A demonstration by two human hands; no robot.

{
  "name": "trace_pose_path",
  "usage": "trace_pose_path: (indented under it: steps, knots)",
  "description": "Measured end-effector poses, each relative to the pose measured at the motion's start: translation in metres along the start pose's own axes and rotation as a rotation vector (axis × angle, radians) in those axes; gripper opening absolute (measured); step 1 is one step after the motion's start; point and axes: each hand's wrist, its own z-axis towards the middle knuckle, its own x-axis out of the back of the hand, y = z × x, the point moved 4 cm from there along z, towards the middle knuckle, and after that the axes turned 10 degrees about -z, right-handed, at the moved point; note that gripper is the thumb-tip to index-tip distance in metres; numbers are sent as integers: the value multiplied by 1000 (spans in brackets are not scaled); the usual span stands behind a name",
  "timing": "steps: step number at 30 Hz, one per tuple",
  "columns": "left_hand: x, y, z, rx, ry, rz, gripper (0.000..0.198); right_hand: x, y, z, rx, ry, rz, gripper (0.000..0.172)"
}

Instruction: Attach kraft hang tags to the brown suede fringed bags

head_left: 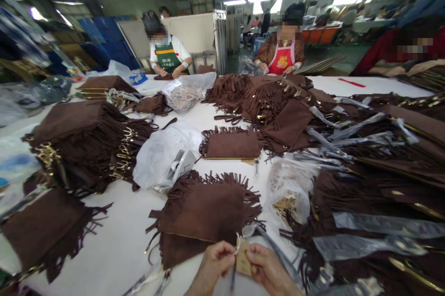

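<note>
A brown paper hang tag (244,261) is held upright between my hands near the front of the table. My right hand (266,266) pinches its right edge between thumb and fingers. My left hand (214,266) is closed at the tag's left side, on the white string (238,243); the exact grip is partly hidden. Just beyond the tag are a metal ring (248,230) and a plastic-wrapped strap (276,247). A brown fringed bag (205,208) with a gold zip line lies flat in front of my hands.
Fringed bags (79,133) are stacked at left, with more piled at right (375,194). A clear bag of tags (290,194) and a small white box (182,164) stand between. Another fringed bag (232,144) lies mid-table. Co-workers (170,54) work across the table.
</note>
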Motion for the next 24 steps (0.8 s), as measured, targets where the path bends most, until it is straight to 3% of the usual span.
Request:
trace_pose_path:
  steps: [6,10,13,21,24]
  knots:
    - [-6,-21,-19,8,-111,92,51,-17,7,5,-6,22,142,36]
    - [-14,-36,-18,295,89,-230,57,-17,18,3,-50,5,130,40]
    - [-23,-34,-12,424,190,-463,46,-16,17,1,-41,21,132,43]
    - [-32,-26,-9,422,428,-566,24,-18,10,-2,16,117,131,50]
    - [-33,-28,-11,458,442,-591,23,-19,14,-1,24,130,125,51]
